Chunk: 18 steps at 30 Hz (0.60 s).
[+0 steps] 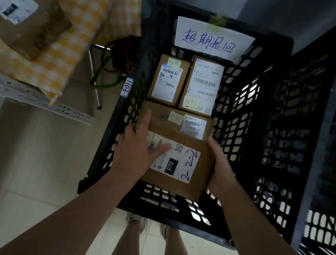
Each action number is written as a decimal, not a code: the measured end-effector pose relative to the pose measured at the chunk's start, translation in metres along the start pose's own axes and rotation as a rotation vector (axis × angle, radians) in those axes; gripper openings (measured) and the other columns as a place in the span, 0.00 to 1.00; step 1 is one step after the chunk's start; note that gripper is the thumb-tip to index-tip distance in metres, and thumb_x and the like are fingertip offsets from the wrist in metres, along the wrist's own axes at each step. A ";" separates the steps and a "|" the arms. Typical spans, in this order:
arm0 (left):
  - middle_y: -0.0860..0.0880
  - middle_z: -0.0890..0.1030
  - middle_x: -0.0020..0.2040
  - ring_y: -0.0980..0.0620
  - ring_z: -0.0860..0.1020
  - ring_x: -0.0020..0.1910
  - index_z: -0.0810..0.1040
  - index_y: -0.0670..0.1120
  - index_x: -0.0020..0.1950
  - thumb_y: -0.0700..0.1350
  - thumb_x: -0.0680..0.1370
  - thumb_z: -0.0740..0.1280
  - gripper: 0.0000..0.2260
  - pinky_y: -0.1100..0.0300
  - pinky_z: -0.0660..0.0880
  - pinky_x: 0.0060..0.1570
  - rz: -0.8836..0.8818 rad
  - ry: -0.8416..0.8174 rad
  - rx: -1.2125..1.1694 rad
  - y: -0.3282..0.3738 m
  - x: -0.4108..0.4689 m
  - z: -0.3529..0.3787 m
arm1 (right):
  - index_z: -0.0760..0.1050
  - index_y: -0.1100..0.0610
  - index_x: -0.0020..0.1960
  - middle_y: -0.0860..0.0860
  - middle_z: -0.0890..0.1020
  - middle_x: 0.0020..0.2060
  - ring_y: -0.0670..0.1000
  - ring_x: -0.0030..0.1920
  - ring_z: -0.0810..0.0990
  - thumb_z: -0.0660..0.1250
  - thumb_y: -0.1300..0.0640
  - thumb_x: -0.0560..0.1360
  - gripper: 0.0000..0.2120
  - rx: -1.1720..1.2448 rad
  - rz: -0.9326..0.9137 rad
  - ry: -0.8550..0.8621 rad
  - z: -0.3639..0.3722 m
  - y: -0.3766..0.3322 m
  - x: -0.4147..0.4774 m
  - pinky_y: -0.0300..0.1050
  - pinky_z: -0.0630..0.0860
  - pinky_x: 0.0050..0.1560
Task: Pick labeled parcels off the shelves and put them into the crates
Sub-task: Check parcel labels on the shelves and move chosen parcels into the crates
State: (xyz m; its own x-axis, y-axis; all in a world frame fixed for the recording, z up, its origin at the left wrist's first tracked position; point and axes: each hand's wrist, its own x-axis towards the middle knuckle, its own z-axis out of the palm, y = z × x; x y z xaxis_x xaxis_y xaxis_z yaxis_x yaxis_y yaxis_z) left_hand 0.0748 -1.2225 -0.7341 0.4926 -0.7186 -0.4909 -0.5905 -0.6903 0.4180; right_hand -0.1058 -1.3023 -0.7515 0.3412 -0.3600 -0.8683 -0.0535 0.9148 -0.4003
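Fingers point(146, 120): left hand point(137, 151) pinches parcel point(179, 183) left edge, thumb on label point(188, 161); right hand point(219, 164) clasps right edge | parcel held over crate point(233, 114) near end | risk: may catch box point(164, 118) beneath, land tilted

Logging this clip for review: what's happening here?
A person holds a cardboard parcel labelled 070 in both hands: left hand on its left side with the thumb across the label, right hand gripping the right edge. It is over the black plastic crate. Inside lie a pair of labelled parcels at the far end and a third parcel nearer.
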 end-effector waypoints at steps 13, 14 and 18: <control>0.39 0.65 0.70 0.40 0.67 0.66 0.51 0.47 0.77 0.59 0.77 0.62 0.35 0.46 0.68 0.64 -0.089 -0.330 0.064 -0.006 -0.005 0.003 | 0.74 0.52 0.63 0.52 0.80 0.57 0.52 0.52 0.78 0.68 0.43 0.75 0.21 -0.557 0.090 0.210 -0.002 -0.008 -0.010 0.46 0.72 0.45; 0.38 0.62 0.72 0.39 0.65 0.68 0.48 0.46 0.78 0.58 0.78 0.62 0.36 0.46 0.66 0.66 -0.102 -0.332 0.070 -0.010 -0.004 0.006 | 0.72 0.53 0.65 0.51 0.80 0.57 0.50 0.50 0.78 0.68 0.45 0.75 0.21 -0.544 0.040 0.202 -0.001 -0.003 -0.004 0.43 0.72 0.44; 0.38 0.57 0.73 0.39 0.61 0.70 0.45 0.48 0.78 0.56 0.79 0.62 0.35 0.47 0.63 0.67 -0.120 -0.288 0.071 -0.022 -0.002 0.017 | 0.60 0.54 0.73 0.51 0.77 0.55 0.49 0.49 0.76 0.69 0.54 0.75 0.31 -0.536 -0.139 0.197 0.003 0.012 0.010 0.40 0.73 0.46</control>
State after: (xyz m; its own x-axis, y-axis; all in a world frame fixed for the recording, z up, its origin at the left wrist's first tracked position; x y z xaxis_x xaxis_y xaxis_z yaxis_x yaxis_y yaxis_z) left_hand 0.0761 -1.2043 -0.7549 0.3658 -0.5722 -0.7340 -0.5871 -0.7538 0.2950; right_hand -0.1004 -1.2941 -0.7637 0.2012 -0.5443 -0.8144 -0.5053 0.6546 -0.5623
